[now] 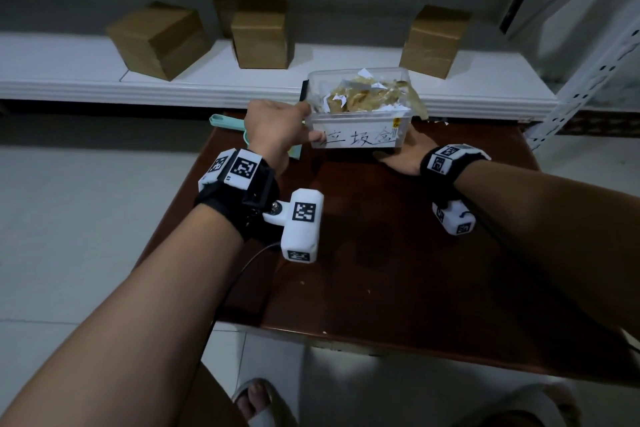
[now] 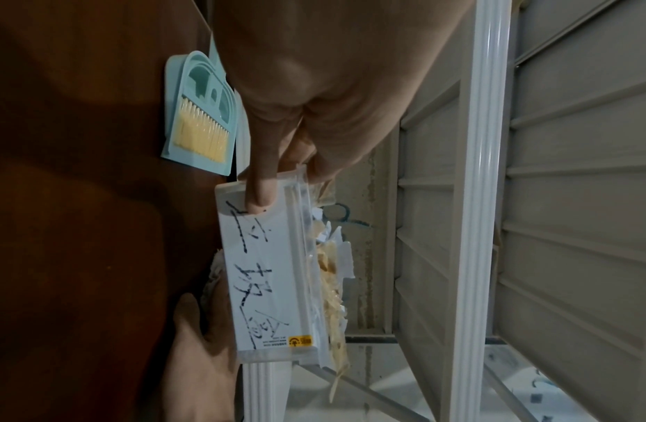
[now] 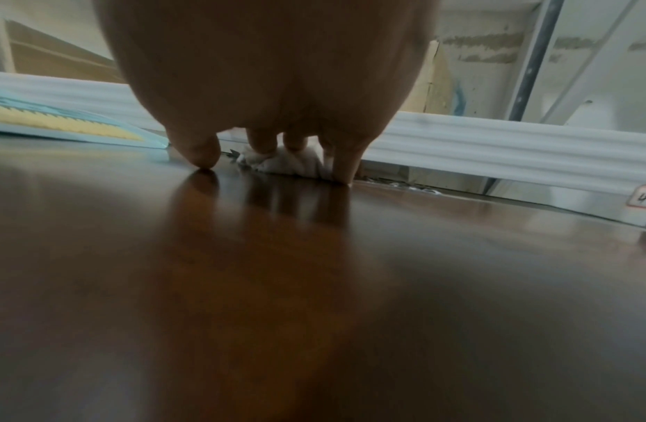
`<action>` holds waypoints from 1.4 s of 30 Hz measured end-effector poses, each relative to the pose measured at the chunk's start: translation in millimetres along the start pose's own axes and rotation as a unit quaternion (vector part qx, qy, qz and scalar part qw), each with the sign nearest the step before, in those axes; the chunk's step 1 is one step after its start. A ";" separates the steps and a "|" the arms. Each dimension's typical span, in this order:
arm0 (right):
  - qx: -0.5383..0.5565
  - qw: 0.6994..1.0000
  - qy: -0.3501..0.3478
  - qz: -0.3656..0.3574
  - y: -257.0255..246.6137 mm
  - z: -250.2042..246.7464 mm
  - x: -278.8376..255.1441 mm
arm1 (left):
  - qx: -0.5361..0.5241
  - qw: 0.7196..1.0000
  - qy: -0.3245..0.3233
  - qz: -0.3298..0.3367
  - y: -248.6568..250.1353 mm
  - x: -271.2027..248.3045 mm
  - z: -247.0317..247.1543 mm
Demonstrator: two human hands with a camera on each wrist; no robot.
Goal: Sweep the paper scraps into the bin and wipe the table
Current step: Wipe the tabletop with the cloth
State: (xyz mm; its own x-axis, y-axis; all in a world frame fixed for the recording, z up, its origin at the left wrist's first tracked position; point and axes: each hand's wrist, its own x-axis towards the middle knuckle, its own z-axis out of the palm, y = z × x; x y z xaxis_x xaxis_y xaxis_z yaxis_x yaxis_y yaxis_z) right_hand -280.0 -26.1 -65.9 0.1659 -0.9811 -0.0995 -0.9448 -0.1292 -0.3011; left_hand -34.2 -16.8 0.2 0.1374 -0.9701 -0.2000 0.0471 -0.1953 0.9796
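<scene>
Left hand: your left hand [image 1: 277,125] is clamped on the left end of the bin [image 1: 360,114], thumb [image 2: 259,194] pressed flat on its labelled front wall, the other fingers hooked over the rim, just above centre of the head view.
Bin: clear plastic tub, held up off the surface at the far edge; the left wrist view shows its base clear of the wood. A white label with dark handwriting runs across its front.
Paper scraps: white and tan paper scraps [image 1: 360,94] are heaped inside the bin, one tan strip hanging over its right rim.
Right hand: your right hand [image 1: 405,156] lies low on the surface, right of centre, reaching under the bin. In the right wrist view your fingers [image 3: 265,142] curl down onto a white crumpled wad [image 3: 288,164], while thumb and little finger touch the wood on either side.
Wad: cloth or tissue, I can't tell which; it sits on the surface beneath the raised bin.
Surface: dark glossy brown surface [image 1: 381,270], filling the middle of the head view.
Dustpan: a pale teal dustpan [image 2: 200,114] with a yellow-bristled brush [image 2: 202,131] lying in it rests on the surface left of the bin, partly hidden behind your left wrist.
Shelf: a white shelf [image 1: 69,66] runs across the upper frame, carrying brown cardboard boxes [image 1: 159,38].
</scene>
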 end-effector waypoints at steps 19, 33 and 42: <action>-0.080 0.977 -0.105 -0.167 -25.2 32.1 -65.1 | -0.026 1.000 -0.007 -0.008 -7.7 7.9 27.1; 0.043 0.928 -0.075 -0.363 -62.5 59.4 -179.7 | 0.019 0.999 -0.023 -0.028 -29.2 13.2 43.2; 0.071 0.922 -0.089 -0.369 -58.4 65.3 -177.5 | 0.043 0.998 -0.029 -0.038 -43.3 11.7 47.8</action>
State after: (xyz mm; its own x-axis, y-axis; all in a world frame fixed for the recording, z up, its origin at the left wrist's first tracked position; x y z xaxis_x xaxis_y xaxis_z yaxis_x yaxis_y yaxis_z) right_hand -235.9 165.0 -92.6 0.8052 -0.5922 0.0325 -0.5107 -0.7202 -0.4697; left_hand -81.9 -26.5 -43.6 0.0786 -0.9584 -0.2744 -0.0312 -0.2774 0.9602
